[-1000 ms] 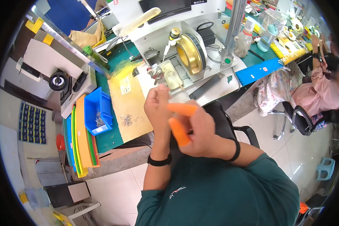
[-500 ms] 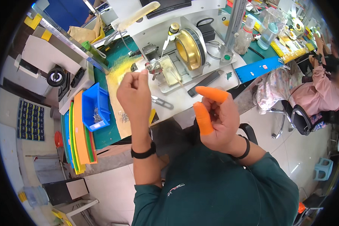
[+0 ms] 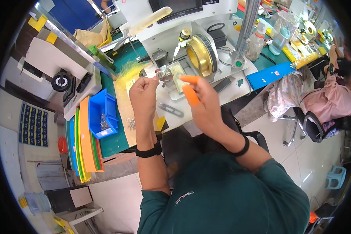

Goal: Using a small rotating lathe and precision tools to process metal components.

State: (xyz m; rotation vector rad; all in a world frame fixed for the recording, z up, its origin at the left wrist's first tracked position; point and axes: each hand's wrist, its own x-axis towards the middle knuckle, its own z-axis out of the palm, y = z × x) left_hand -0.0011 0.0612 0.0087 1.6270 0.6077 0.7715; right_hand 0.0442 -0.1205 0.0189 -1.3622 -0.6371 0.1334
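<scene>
My left hand (image 3: pixel 143 97) is closed in a pinch, its fingertips beside a small red and metal fixture (image 3: pixel 165 75) on the white machine. What it pinches, if anything, is too small to make out. My right hand (image 3: pixel 204 103) wears orange finger covers on thumb and forefinger. These two fingers are apart and point left, the others curl, and nothing shows between them. Behind it stands a brass-coloured wheel (image 3: pixel 195 54) on the machine, with a shallow clear tray (image 3: pixel 175 93) in front. A flat grey slotted metal tool (image 3: pixel 171 110) lies below the hands.
To the left are a blue bin (image 3: pixel 112 111) holding small metal pieces, more pieces (image 3: pixel 131 124) on brown paper, and fine yellow strands (image 3: pixel 132 72). A long blue strip (image 3: pixel 271 74) and bottles (image 3: pixel 255 45) lie to the right. A seated person (image 3: pixel 325 93) works at far right.
My right hand has moved left and up, toward the fixture and my left hand. The left hand stays pinched near the fixture. The whole view has shifted slightly.
</scene>
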